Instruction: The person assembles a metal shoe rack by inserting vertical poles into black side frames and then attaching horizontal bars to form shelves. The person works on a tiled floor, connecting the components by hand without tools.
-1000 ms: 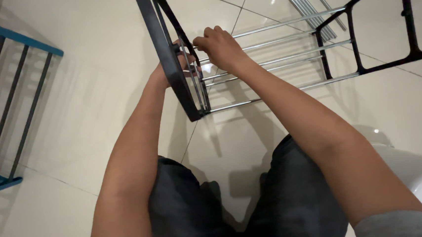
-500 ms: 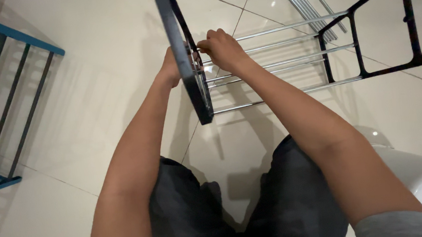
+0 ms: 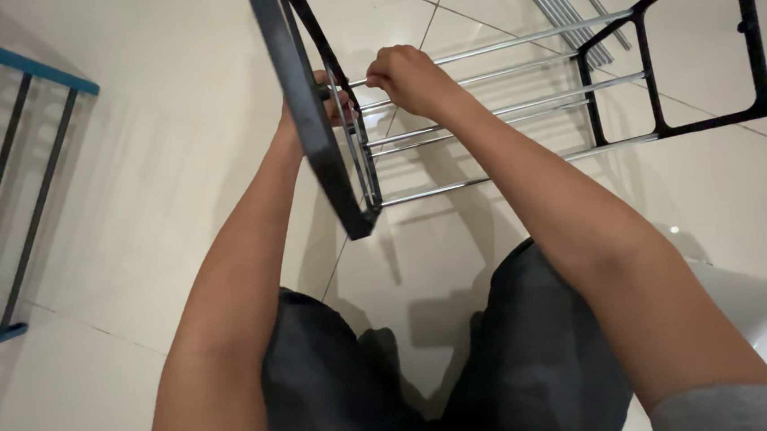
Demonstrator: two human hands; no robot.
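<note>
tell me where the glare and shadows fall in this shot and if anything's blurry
Head view: small bright glints on the glossy tile floor near the loose chrome rods; soft shadows under the black side frame and both arms; left hand and right hand sharp; edges slightly wide-angle stretched.

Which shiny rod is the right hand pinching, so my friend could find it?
Start at the black side frame standing up near the top middle. Several silver rods run from it rightward to the other black frame. The one you want is the top rod: only it has the right hand closed around its near end.
</note>
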